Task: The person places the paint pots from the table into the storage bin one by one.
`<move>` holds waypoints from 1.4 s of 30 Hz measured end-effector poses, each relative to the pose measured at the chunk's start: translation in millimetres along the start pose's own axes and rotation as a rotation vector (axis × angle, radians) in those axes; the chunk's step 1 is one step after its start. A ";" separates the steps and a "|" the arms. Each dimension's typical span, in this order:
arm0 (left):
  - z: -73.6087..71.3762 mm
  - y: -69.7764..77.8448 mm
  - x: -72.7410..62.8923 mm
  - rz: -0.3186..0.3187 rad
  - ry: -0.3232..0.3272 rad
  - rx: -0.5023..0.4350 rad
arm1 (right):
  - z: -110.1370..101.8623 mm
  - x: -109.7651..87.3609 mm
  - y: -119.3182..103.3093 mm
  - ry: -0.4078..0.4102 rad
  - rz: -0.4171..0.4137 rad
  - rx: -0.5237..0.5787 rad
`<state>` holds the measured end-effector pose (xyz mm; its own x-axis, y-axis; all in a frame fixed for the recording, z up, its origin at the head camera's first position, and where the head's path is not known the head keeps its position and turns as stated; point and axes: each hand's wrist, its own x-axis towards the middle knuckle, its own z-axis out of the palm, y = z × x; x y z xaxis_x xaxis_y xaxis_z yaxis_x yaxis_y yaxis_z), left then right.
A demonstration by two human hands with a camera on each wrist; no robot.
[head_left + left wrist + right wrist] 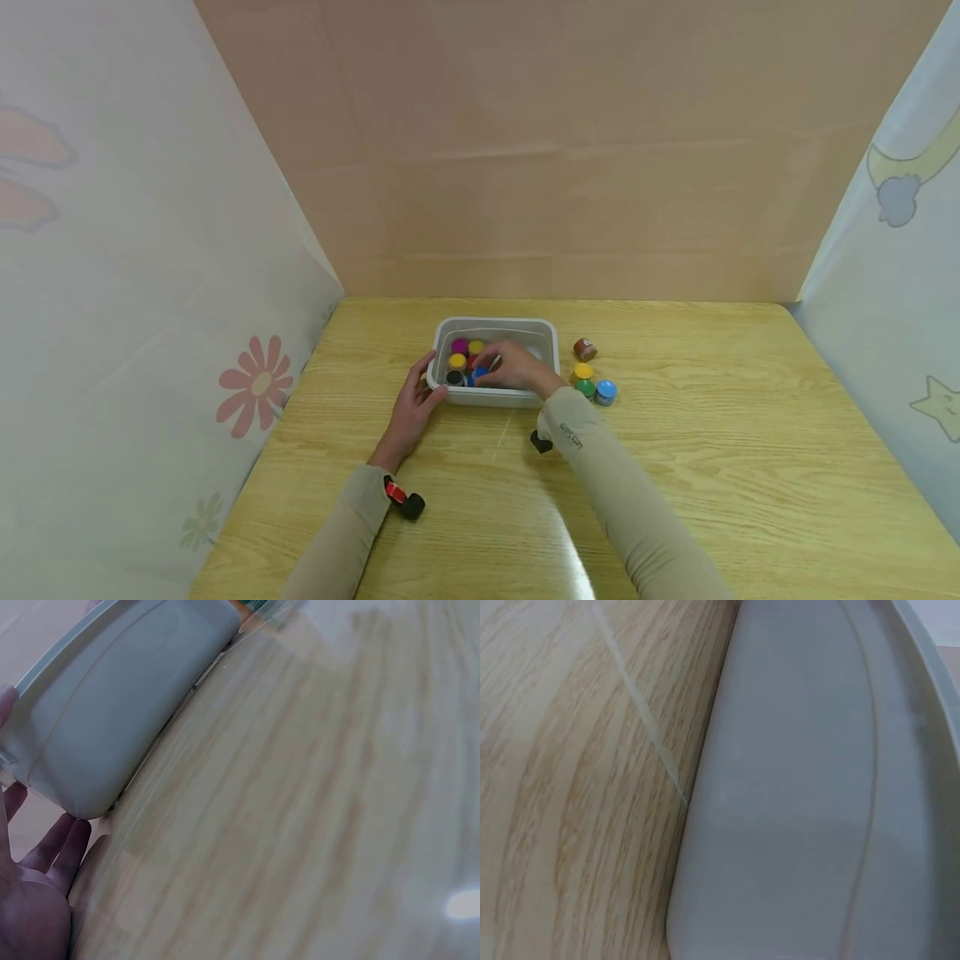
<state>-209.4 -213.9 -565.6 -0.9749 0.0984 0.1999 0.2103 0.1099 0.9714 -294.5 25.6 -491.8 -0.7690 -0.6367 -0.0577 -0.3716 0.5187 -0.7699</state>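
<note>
Our left forearm (339, 533) and right forearm (626, 500) extend forward; our left hand (409, 410) spreads its thumb from lengthened fingers, while our right hand (516, 367) points leftward, thumb and bent fingers pinching.

A white, round-cornered tub (492, 399) is gripped at its left end by the left hand (411, 408). Inside, a blue jar (481, 373) is pinched by the right hand (516, 367) among other coloured jars (457, 362). Outside, rightward, a brown jar (585, 349) is laid sideways near upright yellow, green and light-blue jars (606, 392).
</note>
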 end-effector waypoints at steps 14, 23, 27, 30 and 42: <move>2.3 34.2 -8.3 -0.050 -0.030 -0.028 | 0.8 -0.2 0.4 -0.018 -0.021 0.006; 3.6 36.0 -9.0 -0.062 -0.018 -0.024 | -6.0 -6.1 -5.6 0.041 0.006 0.009; 2.9 36.1 -9.2 -0.067 -0.010 -0.005 | -20.0 -12.3 -8.1 0.099 -0.001 0.006; 2.7 35.9 -9.1 -0.068 -0.002 0.004 | -34.2 -21.0 -6.5 0.151 0.002 0.009; 4.7 39.4 -9.4 -0.090 -0.010 0.006 | -88.8 -70.8 36.4 0.455 0.143 0.090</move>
<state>-191.7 -205.9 -529.8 -0.9890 0.0981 0.1108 0.1226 0.1248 0.9846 -299.8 140.2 -459.3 -0.9658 -0.2385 0.1015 -0.2150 0.5186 -0.8276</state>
